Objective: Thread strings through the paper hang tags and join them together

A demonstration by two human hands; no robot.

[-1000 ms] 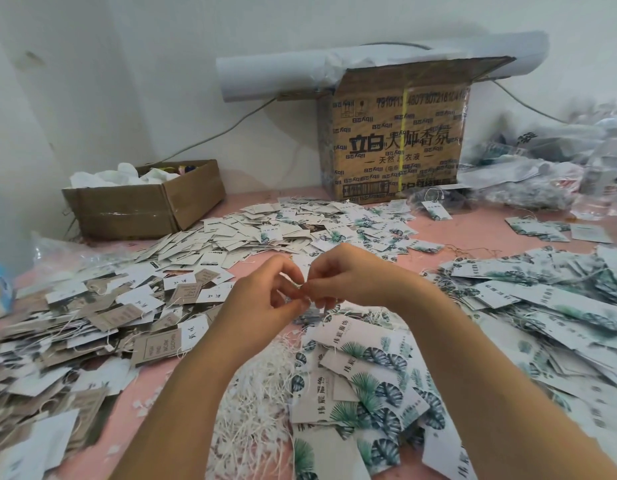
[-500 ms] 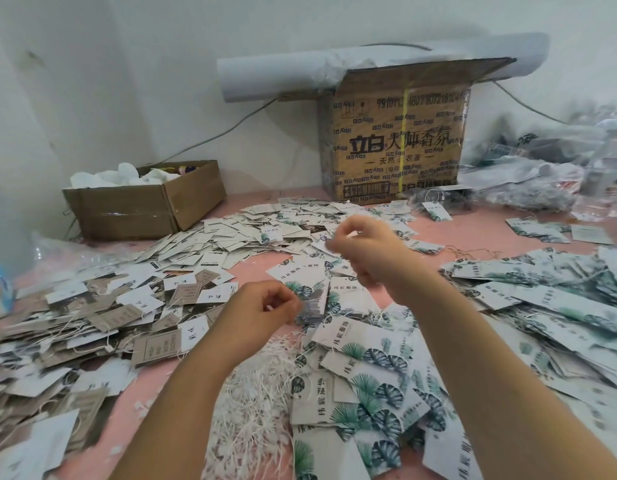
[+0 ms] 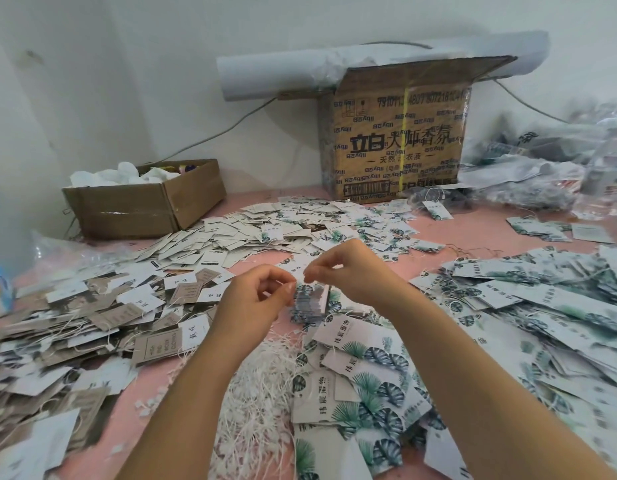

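Pink table [image 3: 480, 233] against a white wall, strewn with paper hang tags [image 3: 231, 237]; loose white strings [image 3: 258, 403] lie heaped nearest the person. Above them the left hand [image 3: 255, 299] and right hand [image 3: 348, 271] each pinch thumb to forefinger, apparently on a string too fine to resolve, with a small bundle of leaf-printed tags [image 3: 310, 304] dangling between. The tags are probably light, stiff card; the string, limp and slippery, calls for a fingertip grip near its ends.

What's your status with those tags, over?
Left grip pinching tag bunch. Right grip pinched just above it, string too fine to see. Loose tags all round, nothing blocking.
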